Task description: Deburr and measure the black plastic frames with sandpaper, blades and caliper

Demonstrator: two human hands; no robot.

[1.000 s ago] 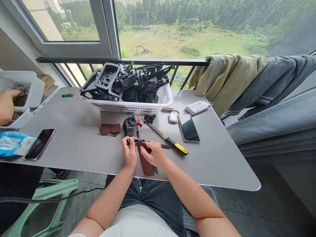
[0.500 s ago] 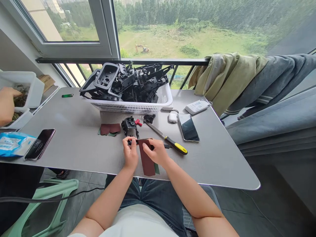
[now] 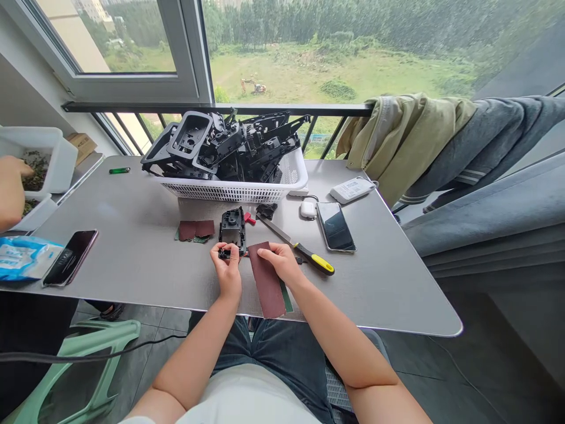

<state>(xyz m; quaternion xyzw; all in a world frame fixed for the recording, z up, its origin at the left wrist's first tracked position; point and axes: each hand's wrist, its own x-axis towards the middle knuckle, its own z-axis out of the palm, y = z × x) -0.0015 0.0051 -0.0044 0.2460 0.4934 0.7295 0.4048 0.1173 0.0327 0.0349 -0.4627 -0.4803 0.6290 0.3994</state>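
Note:
My left hand (image 3: pixel 228 272) is closed on the near end of a black plastic part (image 3: pixel 232 228) that stands on the grey table (image 3: pixel 132 247). My right hand (image 3: pixel 281 262) presses a long strip of dark red sandpaper (image 3: pixel 266 281) flat on the table, fingers curled over its top edge, right beside the part. Under that strip a green sheet edge (image 3: pixel 286 296) shows. More sandpaper pieces (image 3: pixel 196 229) lie to the left of the part. A small red piece (image 3: pixel 249 218) sits by the part's far side.
A white basket (image 3: pixel 241 189) heaped with black plastic parts stands behind. A yellow-handled knife (image 3: pixel 300 247), a phone (image 3: pixel 336 227), earbud case (image 3: pixel 308 209) and power bank (image 3: pixel 354 189) lie right. Left: another phone (image 3: pixel 70 257), blue packet (image 3: pixel 22 257), green lighter (image 3: pixel 120 171), another person's hand (image 3: pixel 11 188) at white bins.
The sandpaper strip has been lowered from standing against the part to lying flat on the table. My left hand shifted a little left and farther along the part.

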